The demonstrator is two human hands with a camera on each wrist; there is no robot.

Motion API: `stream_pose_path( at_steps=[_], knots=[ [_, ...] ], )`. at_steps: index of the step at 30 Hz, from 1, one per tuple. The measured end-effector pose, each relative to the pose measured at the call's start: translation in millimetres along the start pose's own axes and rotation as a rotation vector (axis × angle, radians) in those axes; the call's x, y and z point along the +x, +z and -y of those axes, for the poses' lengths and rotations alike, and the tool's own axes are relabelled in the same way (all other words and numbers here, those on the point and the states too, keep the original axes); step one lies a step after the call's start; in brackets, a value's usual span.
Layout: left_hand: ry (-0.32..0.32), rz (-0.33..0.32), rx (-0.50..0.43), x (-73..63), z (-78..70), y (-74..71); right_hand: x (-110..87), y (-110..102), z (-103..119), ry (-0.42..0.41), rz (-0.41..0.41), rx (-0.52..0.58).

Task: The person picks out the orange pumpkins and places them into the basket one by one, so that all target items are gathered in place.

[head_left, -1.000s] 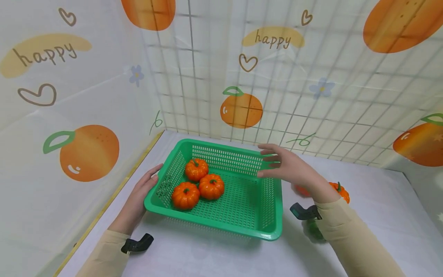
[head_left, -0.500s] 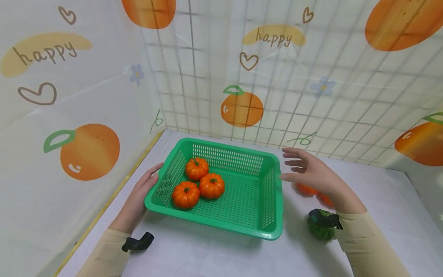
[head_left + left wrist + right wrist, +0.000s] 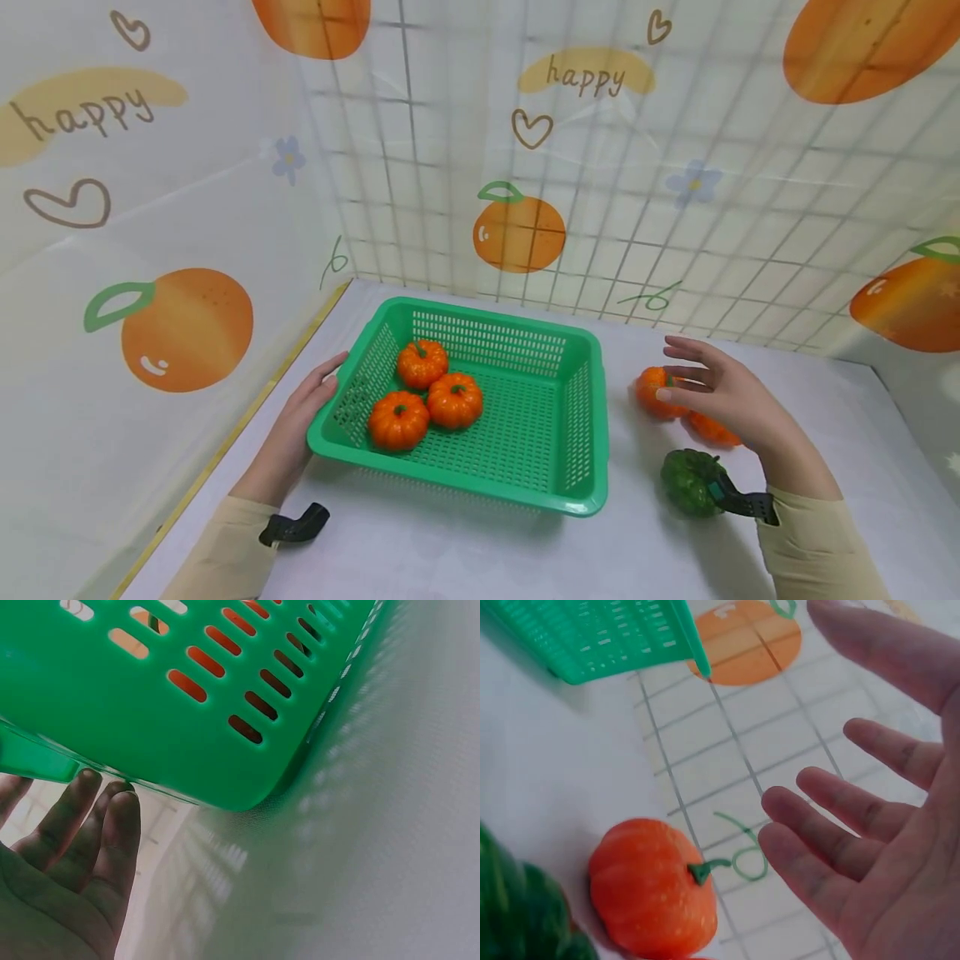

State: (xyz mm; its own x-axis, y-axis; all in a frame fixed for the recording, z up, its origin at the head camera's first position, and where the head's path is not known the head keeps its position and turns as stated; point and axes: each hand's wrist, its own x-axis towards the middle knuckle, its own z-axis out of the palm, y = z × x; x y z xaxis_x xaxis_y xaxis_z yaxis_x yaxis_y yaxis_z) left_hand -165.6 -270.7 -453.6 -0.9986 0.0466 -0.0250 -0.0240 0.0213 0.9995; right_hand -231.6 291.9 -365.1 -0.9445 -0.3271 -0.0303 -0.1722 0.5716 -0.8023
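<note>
The green plastic basket [image 3: 450, 477] holds three small orange pumpkins [image 3: 455, 401] grouped in its left half. My left hand [image 3: 292, 421] rests against the outside of its left end; in the left wrist view the straight fingers [image 3: 120, 840] lie right at the rim. To the right of the basket, my right hand [image 3: 727, 404] hovers with fingers spread and nothing in its grasp. Beside and beneath it are an orange pumpkin [image 3: 654, 396] with a green stem and another orange one [image 3: 712, 431], partly covered by the hand. A dark green pumpkin [image 3: 687, 482] sits nearer, close to the right wrist.
A white cloth covers the tabletop [image 3: 420, 550]. Behind it stands a wire grid wall [image 3: 637, 208] under a printed sheet, and another printed sheet [image 3: 60, 317] rises on the left. Black camera mounts [image 3: 296, 527] are strapped to both wrists.
My right hand has moved from above the basket's right end rightward and down to the loose pumpkins, uncovering the green one. The left hand and the basket stay in place.
</note>
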Motion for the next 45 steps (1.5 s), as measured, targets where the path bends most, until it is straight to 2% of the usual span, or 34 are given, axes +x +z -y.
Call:
stream_pose_path(
  at_steps=[11, 18, 23, 29, 36, 41, 45],
  knots=[
    [0.002, 0.007, 0.002, -1.2, 0.3, 1.2, -19.4, -17, -29, -0.044, -0.087, 0.050],
    [0.008, 0.013, 0.018, -2.0, -1.2, -0.2, -29.2, -38, -40, 0.065, -0.158, -0.039],
    [0.004, 0.011, 0.026, -1.6, -1.0, -0.7, -31.7, -48, -55, 0.113, -0.169, -0.084],
    [0.005, 0.014, 0.032, -1.0, -0.5, -0.2, -30.8, -51, -74, 0.142, -0.148, -0.049],
    [0.000, 0.008, 0.027, -2.5, 0.3, -1.0, -27.0, -51, -96, 0.165, -0.072, -0.012],
    [0.005, 0.007, 0.028, -2.6, -0.1, -1.0, -24.2, -47, -108, 0.216, -0.036, 0.036],
    [0.000, -0.004, 0.040, -1.4, -0.5, 1.4, -22.7, -45, -114, 0.260, -0.019, 0.031]
  ],
)
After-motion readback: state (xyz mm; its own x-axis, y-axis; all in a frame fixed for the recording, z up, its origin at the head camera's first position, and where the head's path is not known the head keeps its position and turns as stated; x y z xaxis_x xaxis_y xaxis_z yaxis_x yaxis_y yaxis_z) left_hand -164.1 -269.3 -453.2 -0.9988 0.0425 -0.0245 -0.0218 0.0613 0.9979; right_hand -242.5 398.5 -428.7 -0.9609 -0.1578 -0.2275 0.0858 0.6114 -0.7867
